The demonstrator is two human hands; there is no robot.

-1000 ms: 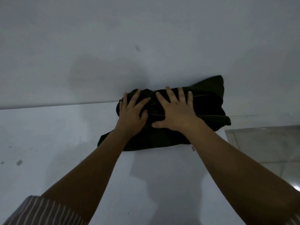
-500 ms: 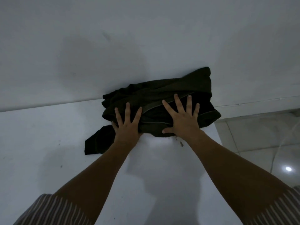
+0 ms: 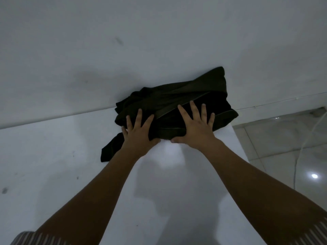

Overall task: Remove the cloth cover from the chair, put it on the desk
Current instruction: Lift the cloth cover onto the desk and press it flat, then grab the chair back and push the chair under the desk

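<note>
I see the cover (image 3: 173, 103), a dark bundled cloth, lying on the white desk (image 3: 53, 156) at its far edge, pushed up against the wall (image 3: 123, 41). It's crumpled in thick folds w/ a paler hem band running diagonally across the top. One loose tail hangs out toward the near-left, flat on the desk, partly under the left forearm.

Both hands are on the near side of the bundle, palms down. Left hand (image 3: 139, 133): fingers spread apart, flat, tips lying on the cloth's left part, thumb tucked at the near edge of the fabric. Not clamped on anything as far as I can tell; it's pressing, not pinching. Right hand (image 3: 194, 129): fingers also splayed wide, laid across the right part of the cloth just below the hem band, thumb at the near edge, pointing toward the left thumb. The thumbs are near each other but apart. Can't tell whether either thumb hooks under the fabric.

Forearms bare, reaching fwd from the bottom corners; striped sleeve (image 3: 35, 238) shows at bottom left, another bit at bottom right.

Right of the desk there's glossy tiled floor (image 3: 283, 147) w/ a light reflection, and a thin pale cable (image 3: 299, 156) running down across it. Desk has a few small dark specks at left. Lighting dim; cloth detail mostly lost in shadow.
</note>
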